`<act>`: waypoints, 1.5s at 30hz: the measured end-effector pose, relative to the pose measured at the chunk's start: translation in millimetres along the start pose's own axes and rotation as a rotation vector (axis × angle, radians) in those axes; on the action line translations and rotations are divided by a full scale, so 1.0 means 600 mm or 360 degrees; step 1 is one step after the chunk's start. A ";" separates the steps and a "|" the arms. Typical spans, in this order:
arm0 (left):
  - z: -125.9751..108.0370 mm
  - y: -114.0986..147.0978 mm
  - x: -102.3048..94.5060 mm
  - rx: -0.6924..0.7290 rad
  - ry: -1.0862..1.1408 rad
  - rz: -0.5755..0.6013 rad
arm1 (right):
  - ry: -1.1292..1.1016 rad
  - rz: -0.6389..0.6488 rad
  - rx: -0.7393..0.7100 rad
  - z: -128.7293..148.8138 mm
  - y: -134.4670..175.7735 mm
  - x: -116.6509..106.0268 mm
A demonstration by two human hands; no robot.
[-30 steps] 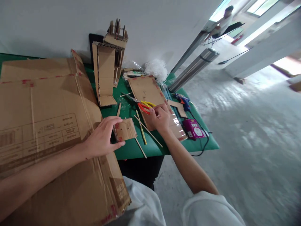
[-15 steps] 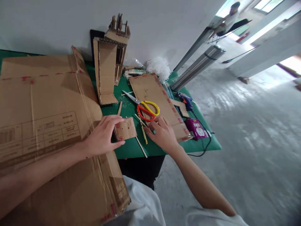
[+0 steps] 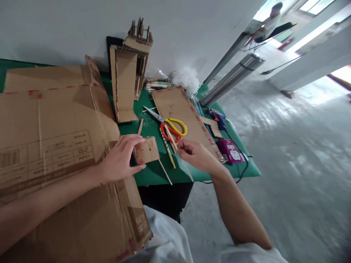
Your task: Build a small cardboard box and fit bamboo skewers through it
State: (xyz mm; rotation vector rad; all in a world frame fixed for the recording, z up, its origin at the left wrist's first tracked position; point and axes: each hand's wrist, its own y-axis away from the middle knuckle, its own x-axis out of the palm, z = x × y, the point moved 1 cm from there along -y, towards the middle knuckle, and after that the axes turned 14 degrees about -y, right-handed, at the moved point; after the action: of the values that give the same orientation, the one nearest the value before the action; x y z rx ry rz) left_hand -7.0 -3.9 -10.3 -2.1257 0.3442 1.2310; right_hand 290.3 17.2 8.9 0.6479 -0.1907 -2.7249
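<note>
My left hand grips a small cardboard box by its left side, thumb below and fingers above. Two small dark holes show in the box's upper face. My right hand has its fingers pinched around a thin wooden stick, which pokes out on both sides of the hand. Just beyond the right hand lie scissors with one yellow and one red handle. A yellow patterned pencil lies between my hands. Another thin stick lies beside the small box.
A large flattened carton covers the left side of the green table. A cardboard structure stands at the back. A cardboard sheet, glue gun, purple box and cable are on the right. Someone sits far off.
My right hand has moved slightly right and toward me, and now pinches a stick from among those near the scissors. My left hand and the small box have stayed put.
</note>
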 end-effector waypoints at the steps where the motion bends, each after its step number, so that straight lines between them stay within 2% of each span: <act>1: 0.000 0.000 0.000 -0.0004 0.0000 0.0001 | -0.0216 0.0001 -0.0079 0.008 -0.001 -0.006; 5: -0.001 0.001 0.000 -0.0044 -0.0010 0.0020 | -0.0990 -0.0026 -0.0523 0.048 -0.010 -0.009; 7: -0.003 0.000 -0.001 -0.0065 -0.0012 0.0040 | -0.1210 -0.0040 -0.0741 0.068 -0.018 0.004; 9: -0.004 -0.001 -0.003 -0.0101 -0.0012 0.0082 | -0.1246 -0.0117 -0.0875 0.084 -0.028 0.024; 12: -0.007 -0.005 -0.007 -0.0174 -0.0026 0.0203 | -0.1148 -0.0343 -0.1046 0.100 -0.043 0.056; 15: -0.008 -0.006 -0.009 -0.0205 -0.0052 0.0307 | -0.1038 -0.0397 -0.1064 0.107 -0.059 0.080; 20: -0.009 -0.006 -0.010 -0.0227 -0.0064 0.0347 | -0.0965 -0.0399 -0.1013 0.111 -0.076 0.103; 29: -0.006 -0.006 -0.006 -0.0224 -0.0094 0.0366 | -0.0803 -0.0424 -0.1209 0.105 -0.078 0.123; 33: -0.007 -0.006 -0.006 -0.0190 -0.0134 0.0342 | -0.0648 -0.0354 -0.1255 0.105 -0.077 0.122; 40: -0.008 -0.003 -0.004 -0.0150 -0.0154 0.0234 | -0.0336 -0.0047 -0.1287 0.111 -0.068 0.124; 45: -0.008 -0.004 -0.003 -0.0147 -0.0130 0.0228 | -0.0250 -0.0057 -0.1218 0.108 -0.065 0.131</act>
State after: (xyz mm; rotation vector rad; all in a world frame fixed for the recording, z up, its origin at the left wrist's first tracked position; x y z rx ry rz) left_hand -3.5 -5.4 -5.9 -2.1521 0.4173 1.4364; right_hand 183.4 29.7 26.1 0.2110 0.7933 -2.5771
